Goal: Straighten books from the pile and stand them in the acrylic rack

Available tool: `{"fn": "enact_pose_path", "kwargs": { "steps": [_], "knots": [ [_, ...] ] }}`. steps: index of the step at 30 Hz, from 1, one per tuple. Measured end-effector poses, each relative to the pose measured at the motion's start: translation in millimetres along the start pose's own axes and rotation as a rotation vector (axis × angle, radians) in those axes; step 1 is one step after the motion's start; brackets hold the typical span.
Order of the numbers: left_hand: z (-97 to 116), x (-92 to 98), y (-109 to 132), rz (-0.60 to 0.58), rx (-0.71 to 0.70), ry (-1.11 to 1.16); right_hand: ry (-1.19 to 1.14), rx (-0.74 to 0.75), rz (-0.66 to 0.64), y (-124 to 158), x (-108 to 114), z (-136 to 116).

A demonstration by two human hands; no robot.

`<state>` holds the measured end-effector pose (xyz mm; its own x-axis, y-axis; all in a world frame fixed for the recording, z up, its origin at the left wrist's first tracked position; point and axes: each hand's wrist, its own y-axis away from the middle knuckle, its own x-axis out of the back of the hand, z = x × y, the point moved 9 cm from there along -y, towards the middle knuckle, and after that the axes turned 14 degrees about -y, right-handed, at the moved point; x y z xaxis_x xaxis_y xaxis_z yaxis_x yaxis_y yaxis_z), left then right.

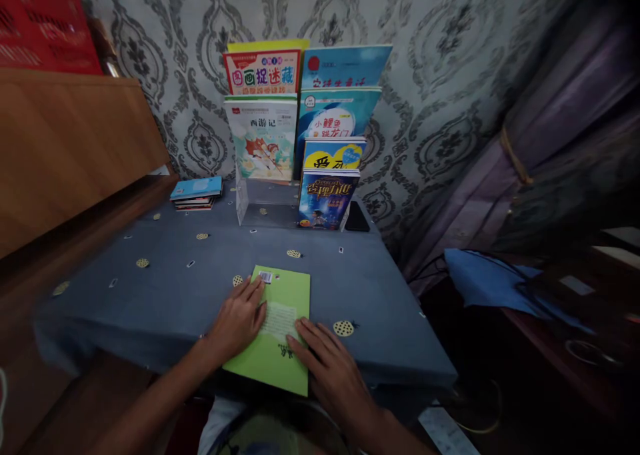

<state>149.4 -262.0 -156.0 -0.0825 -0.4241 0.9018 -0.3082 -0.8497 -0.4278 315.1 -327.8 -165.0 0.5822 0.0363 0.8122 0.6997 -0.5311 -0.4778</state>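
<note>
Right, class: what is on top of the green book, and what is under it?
On top rest the left hand, near the barcode, and the right hand. The blue tablecloth shows beside the green book; what lies directly beneath is covered.

Red lettered box, atop wooden cabinet; patterned wallpaper; purple curtain, tied; flat black object, on blue-covered tabletop.

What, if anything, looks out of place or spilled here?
Nothing looks spilled or damaged. The green book under the left hand and right hand seems to overhang the near edge of the table, and the small book stack at far left is unevenly piled, so both look slightly untidy.
</note>
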Motion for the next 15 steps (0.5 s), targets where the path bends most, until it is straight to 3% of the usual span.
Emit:
{"fn": "enact_pose_path", "kwargs": {
  "steps": [3,7,12,15],
  "knots": [
    [3.6,6.6,13.3,-0.006,0.002,0.044,-0.049,0.070,0.083,3.1,9.6,-7.0],
    [-3.1,15.8,21.9,-0.052,0.011,0.200,-0.190,0.153,0.090,-7.4,32.3,-15.5],
    [-17.9,28.7,20.0,-0.182,0.031,0.582,-0.419,0.175,0.190,-28.0,60.3,-10.1],
    [-25.8,35.4,14.9,-0.126,0.091,0.834,-0.558,0.117,0.301,-41.2,73.0,2.2]
  ]
}}
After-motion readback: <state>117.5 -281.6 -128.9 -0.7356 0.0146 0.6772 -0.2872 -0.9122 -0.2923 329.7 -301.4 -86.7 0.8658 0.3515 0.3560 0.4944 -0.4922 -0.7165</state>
